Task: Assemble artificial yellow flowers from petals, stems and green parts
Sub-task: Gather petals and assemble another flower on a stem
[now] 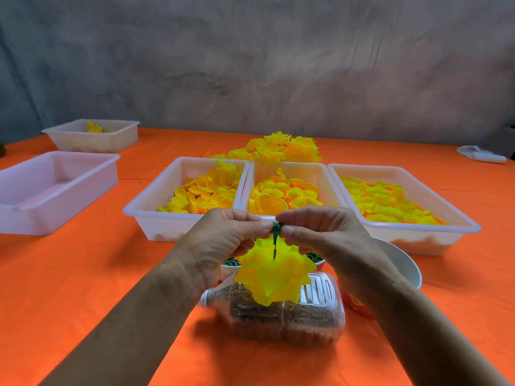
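Note:
A yellow flower (271,274) hangs head-down on a short green stem (276,240) in front of me. My left hand (220,240) and my right hand (326,232) both pinch a small green part (277,227) at the stem's top end, fingertips meeting. Behind them stand three white trays of loose yellow petals: left (145,210), middle (284,195) and right (390,201). A heap of finished yellow flowers (278,149) lies beyond the trays. Cups holding green parts (231,261) are mostly hidden by my hands.
A clear plastic jug (284,316) with brown grains lies on its side under the flower. A white bowl (401,263) sits at the right. An empty white tray (50,190) and a farther tray (94,135) stand left on the orange tablecloth (111,274).

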Tool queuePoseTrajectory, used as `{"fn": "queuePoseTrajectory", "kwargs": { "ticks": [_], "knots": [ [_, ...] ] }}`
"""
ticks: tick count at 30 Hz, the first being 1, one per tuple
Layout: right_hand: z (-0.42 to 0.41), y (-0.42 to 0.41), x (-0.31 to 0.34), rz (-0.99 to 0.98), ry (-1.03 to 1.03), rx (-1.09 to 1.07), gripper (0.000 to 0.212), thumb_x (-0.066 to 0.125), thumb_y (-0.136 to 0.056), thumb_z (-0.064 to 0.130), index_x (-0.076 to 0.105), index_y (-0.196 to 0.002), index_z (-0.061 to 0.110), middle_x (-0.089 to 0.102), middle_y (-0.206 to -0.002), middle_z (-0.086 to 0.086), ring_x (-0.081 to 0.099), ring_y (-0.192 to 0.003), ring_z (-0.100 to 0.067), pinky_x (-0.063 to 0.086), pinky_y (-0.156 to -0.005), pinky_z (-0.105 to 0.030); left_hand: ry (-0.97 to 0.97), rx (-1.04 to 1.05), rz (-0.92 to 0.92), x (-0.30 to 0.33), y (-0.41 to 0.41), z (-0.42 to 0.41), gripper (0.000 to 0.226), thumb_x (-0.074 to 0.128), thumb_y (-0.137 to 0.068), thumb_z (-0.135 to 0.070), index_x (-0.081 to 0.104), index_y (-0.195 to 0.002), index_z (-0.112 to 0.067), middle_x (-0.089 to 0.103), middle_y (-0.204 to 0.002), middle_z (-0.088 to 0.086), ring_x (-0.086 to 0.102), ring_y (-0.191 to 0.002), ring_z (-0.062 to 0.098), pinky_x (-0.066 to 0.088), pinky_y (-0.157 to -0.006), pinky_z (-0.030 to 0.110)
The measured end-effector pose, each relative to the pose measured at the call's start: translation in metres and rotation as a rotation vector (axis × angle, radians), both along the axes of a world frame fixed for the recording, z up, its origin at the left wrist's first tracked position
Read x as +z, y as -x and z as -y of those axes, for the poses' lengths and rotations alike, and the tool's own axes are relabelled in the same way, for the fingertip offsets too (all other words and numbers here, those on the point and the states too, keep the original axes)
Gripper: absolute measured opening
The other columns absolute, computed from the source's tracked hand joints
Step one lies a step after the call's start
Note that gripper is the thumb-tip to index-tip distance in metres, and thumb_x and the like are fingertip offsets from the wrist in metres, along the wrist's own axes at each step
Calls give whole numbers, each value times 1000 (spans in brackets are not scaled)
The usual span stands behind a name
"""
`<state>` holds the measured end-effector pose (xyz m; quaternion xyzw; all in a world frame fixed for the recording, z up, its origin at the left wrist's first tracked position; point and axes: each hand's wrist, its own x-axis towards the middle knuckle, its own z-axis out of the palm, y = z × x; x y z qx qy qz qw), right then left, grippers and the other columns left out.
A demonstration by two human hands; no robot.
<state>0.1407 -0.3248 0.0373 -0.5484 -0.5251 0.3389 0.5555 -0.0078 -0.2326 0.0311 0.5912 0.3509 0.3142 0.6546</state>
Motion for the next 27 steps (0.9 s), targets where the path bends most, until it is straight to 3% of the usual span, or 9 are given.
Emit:
{"fn": "queuePoseTrajectory", "kwargs": {
  "ticks": [6,16,21,27],
  "knots": [
    [-2,2,0,-77,31,-10,14,70,-79,7,74,-90,14,71,-71,1,62,-62,-4,44,-51,-14,6,4,6,3,1,0,31,75,-50,-30,69,-74,-10,67,-63,1,48,-49,7,40,-55,20],
    [1,2,-2,-71,16,33,19,71,-71,19,74,-90,17,71,-69,2,62,-62,-3,45,-52,-14,-6,-14,-2,3,3,3,26,76,-42,-36,72,-58,-16,69,-65,0,49,-51,7,40,-56,20],
    [1,1,-2,-72,8,26,19,71,-72,17,74,-91,15,70,-68,2,61,-62,-4,44,-52,-14,-9,-4,-3,3,2,5,28,73,-46,-32,69,-67,-14,68,-62,0,49,-49,7,40,-53,18],
    [2,0,-2,-61,8,19,27,70,-65,24,74,-90,16,71,-69,2,61,-63,-4,45,-52,-14,-30,1,0,3,0,7,19,73,-50,-30,68,-61,-15,68,-62,0,50,-49,7,39,-57,22]
  ]
}}
